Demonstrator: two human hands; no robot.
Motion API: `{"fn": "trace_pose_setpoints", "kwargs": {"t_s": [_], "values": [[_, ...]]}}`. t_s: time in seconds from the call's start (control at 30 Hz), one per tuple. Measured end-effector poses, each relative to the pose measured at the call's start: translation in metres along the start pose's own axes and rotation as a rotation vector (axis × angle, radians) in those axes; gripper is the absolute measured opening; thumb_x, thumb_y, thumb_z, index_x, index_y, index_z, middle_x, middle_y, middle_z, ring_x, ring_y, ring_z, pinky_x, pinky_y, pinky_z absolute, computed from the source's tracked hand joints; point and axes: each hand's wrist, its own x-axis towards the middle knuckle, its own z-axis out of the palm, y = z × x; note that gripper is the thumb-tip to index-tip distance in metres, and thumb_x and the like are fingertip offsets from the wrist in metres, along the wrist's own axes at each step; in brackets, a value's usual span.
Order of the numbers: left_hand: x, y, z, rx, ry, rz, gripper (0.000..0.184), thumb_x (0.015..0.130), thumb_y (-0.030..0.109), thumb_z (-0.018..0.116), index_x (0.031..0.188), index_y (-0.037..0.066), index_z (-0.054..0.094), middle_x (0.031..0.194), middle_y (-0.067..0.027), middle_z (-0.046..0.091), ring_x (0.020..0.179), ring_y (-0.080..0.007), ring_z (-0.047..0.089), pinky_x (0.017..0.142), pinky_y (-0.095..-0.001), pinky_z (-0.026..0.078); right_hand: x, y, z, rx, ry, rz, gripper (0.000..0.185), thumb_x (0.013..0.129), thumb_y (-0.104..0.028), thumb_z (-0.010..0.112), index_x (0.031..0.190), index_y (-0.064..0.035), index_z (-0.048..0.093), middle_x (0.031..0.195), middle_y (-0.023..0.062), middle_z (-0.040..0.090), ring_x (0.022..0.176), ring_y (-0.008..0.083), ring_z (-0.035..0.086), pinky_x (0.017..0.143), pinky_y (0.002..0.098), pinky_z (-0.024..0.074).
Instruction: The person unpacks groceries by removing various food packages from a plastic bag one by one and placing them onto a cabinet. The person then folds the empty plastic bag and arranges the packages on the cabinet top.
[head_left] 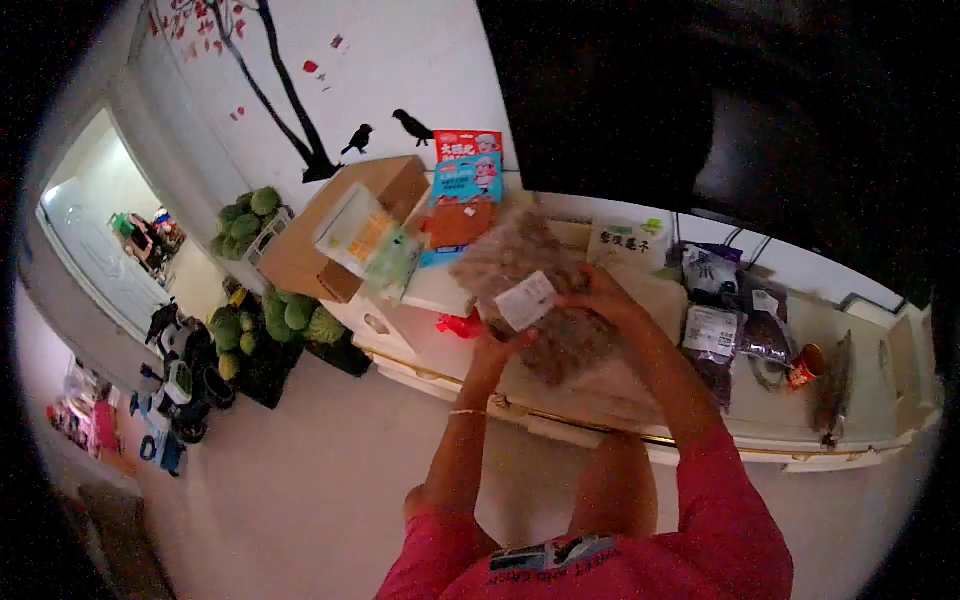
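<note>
A large clear plastic bag (515, 250) of brownish dried food is held up over the low white cabinet, with a white label on its front. I cannot make out the exact kind of food. At the bag's lower left edge, my left hand (502, 347) is closed on it. My right hand (608, 300) grips its right side, next to the label. Behind the bag stand a blue snack packet (465, 190) and a red packet (470, 143). A white and green pouch (370, 245) leans close by on the left.
On the cabinet (640, 390) lie a white pouch with green print (630, 245), several bags of dark goods (712, 330), and a red cup-like container (805, 367). A cardboard box (330, 225) stands at left. Green melons (290, 312) and shoes (180, 375) sit on the floor.
</note>
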Motion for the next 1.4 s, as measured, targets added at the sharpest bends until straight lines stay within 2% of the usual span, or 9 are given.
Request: {"fn": "trace_pose_setpoints", "kwargs": {"t_s": [0.23, 0.4, 0.53, 0.7, 0.77, 1.0, 1.13, 1.27, 1.4], "values": [[0.092, 0.007, 0.016, 0.000, 0.525, 0.469, 0.062, 0.069, 0.004, 0.075, 0.118, -0.004, 0.040, 0.111, -0.0164, 0.053, 0.104, -0.0266, 0.053, 0.089, -0.0348, 0.043, 0.054, 0.028, -0.048, 0.001, 0.355, -0.437, 0.055, 0.072, -0.031, 0.075, 0.116, -0.0049, 0.053, 0.112, 0.0142, 0.057, 0.099, 0.0257, 0.057, 0.078, 0.0364, 0.0505], [0.121, -0.029, 0.023, 0.668, 0.678, 0.644, 0.072, 0.072, 0.012, 0.075, 0.127, -0.007, 0.032, 0.119, -0.0242, 0.045, 0.112, -0.0369, 0.045, 0.095, -0.0392, 0.037, 0.055, 0.111, -0.086, -0.934, 0.624, 0.018, 0.076, 0.071, -0.044, 0.072, 0.122, 0.0050, 0.046, 0.115, 0.0196, 0.052, 0.103, 0.0274, 0.053, 0.086, 0.0375, 0.0458], [0.104, 0.000, 0.049, 0.782, 0.816, 0.484, 0.082, 0.073, 0.024, 0.071, 0.135, -0.005, 0.025, 0.129, -0.0277, 0.036, 0.118, -0.0415, 0.037, 0.098, -0.0425, 0.032, 0.083, 0.111, -0.154, -0.413, 0.369, 0.539, 0.073, 0.070, -0.043, 0.072, 0.120, 0.0043, 0.049, 0.111, 0.0191, 0.055, 0.106, 0.0267, 0.053, 0.089, 0.0379, 0.0434], [0.088, -0.011, 0.062, 0.880, 0.792, 0.560, 0.077, 0.072, 0.027, 0.069, 0.134, 0.001, 0.032, 0.137, -0.0207, 0.033, 0.124, -0.0376, 0.034, 0.099, -0.0467, 0.029, 0.096, 0.114, -0.153, -0.324, 0.358, 0.474, 0.067, 0.071, -0.038, 0.073, 0.120, 0.0016, 0.050, 0.110, 0.0153, 0.057, 0.105, 0.0252, 0.053, 0.090, 0.0369, 0.0429], [0.088, -0.031, 0.060, 1.572, 0.619, 0.685, 0.071, 0.069, 0.024, 0.069, 0.131, 0.006, 0.040, 0.139, -0.0121, 0.034, 0.127, -0.0330, 0.032, 0.100, -0.0481, 0.027, 0.095, 0.111, -0.148, -0.282, 0.338, 0.410, 0.065, 0.071, -0.036, 0.073, 0.119, 0.0005, 0.051, 0.110, 0.0138, 0.057, 0.105, 0.0246, 0.054, 0.090, 0.0366, 0.0426], [0.080, -0.029, 0.061, 1.502, 0.651, 0.757, 0.067, 0.066, 0.019, 0.071, 0.127, 0.007, 0.045, 0.138, -0.0122, 0.037, 0.126, -0.0336, 0.034, 0.099, -0.0455, 0.030, 0.065, 0.084, -0.131, -0.007, 0.131, 0.148, 0.057, 0.073, -0.030, 0.074, 0.119, -0.0033, 0.053, 0.108, 0.0085, 0.060, 0.105, 0.0226, 0.054, 0.091, 0.0353, 0.0419], [0.062, 0.005, 0.086, 0.924, 0.322, 0.570, 0.058, 0.069, 0.013, 0.072, 0.120, -0.001, 0.048, 0.132, -0.0205, 0.039, 0.120, -0.0313, 0.041, 0.096, -0.0437, 0.035, 0.062, 0.072, -0.112, 0.417, -0.098, 0.116, 0.050, 0.075, -0.023, 0.073, 0.118, -0.0064, 0.054, 0.108, 0.0039, 0.061, 0.106, 0.0206, 0.054, 0.092, 0.0344, 0.0415], [0.103, -0.038, 0.071, 0.391, 0.236, 0.401, 0.048, 0.072, 0.014, 0.072, 0.112, -0.004, 0.053, 0.116, -0.0221, 0.053, 0.106, -0.0294, 0.054, 0.090, -0.0426, 0.041, 0.072, 0.036, -0.067, 0.332, -0.048, -0.288, 0.060, 0.076, -0.026, 0.073, 0.126, -0.0056, 0.046, 0.120, 0.0076, 0.053, 0.114, 0.0185, 0.046, 0.093, 0.0331, 0.0403], [0.090, -0.001, 0.072, 0.428, 0.539, 0.529, 0.043, 0.070, 0.018, 0.074, 0.103, -0.004, 0.057, 0.097, -0.0198, 0.063, 0.089, -0.0342, 0.061, 0.081, -0.0424, 0.047, 0.062, -0.007, -0.059, 0.082, 0.207, -0.183, 0.071, 0.074, -0.035, 0.073, 0.129, -0.0024, 0.042, 0.126, 0.0140, 0.048, 0.116, 0.0237, 0.046, 0.097, 0.0365, 0.0377]]}}
